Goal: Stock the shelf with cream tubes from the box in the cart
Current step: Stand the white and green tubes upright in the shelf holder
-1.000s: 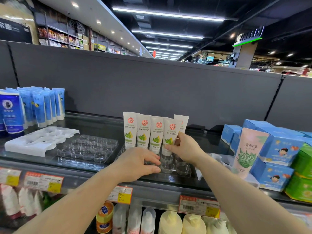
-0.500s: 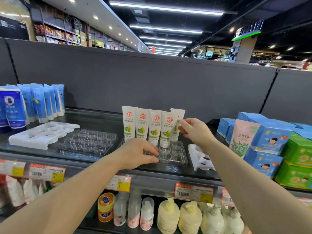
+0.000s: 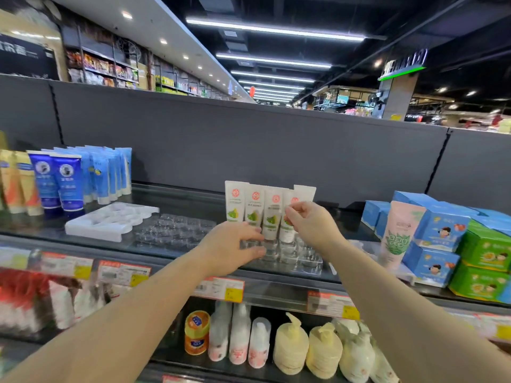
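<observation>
**Hands at the tube tray on the top shelf**

The glass shelf [image 3: 171, 197] carries a clear plastic tray [image 3: 301, 262] with five white cream tubes [image 3: 255, 207] standing upright along its back. The left hand [image 3: 231, 248] rests curled on the tray's front-left edge. The right hand [image 3: 311, 225] pinches the fourth tube [image 3: 287, 233] between fingertips.

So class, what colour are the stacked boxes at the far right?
Green boxes, seen in the head view.

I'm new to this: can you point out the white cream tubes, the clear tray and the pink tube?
white cream tubes [image 3: 255, 210]: head view, second tube's front.
clear tray [image 3: 309, 265]: head view, front right rim.
pink tube [image 3: 398, 233]: head view, printed body.
</observation>
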